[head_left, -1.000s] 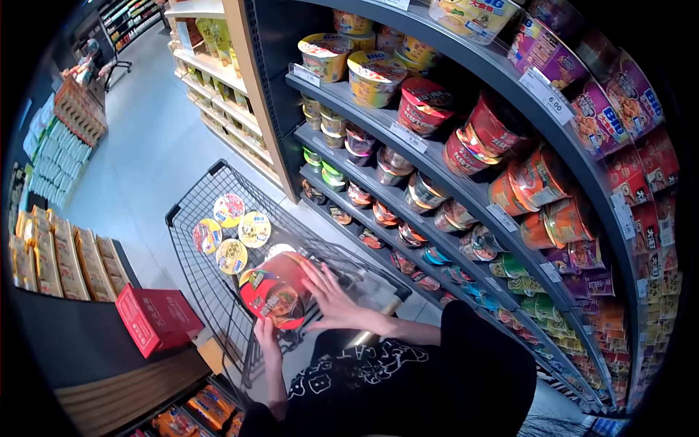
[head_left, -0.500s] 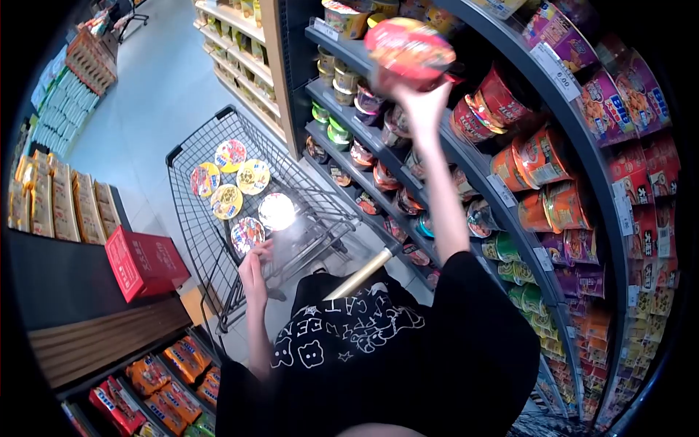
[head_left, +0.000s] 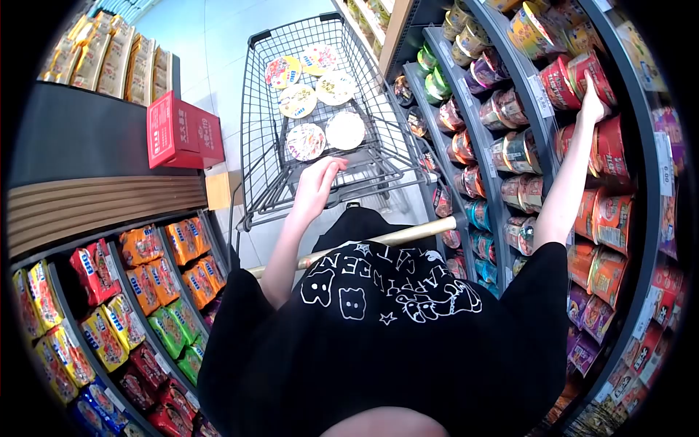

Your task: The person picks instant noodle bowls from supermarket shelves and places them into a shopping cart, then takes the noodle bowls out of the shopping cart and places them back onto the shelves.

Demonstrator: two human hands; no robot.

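Fingers of the right hand [head_left: 594, 108] grasp a red noodle tub [head_left: 601, 79], seemingly positioning it on the shelf [head_left: 515, 56], steadiness needed next; left hand [head_left: 316, 186] empty.

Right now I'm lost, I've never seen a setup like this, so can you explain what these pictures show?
There's no machine here, just a person's two bare hands. Every picture comes from one camera worn on the head, looking forward and down. The right hand touches a red tub on the store shelf; whether it grips firmly is hard to tell. The left hand is over the near end of a shopping cart, apparently empty. Six round tubs sit in the cart.
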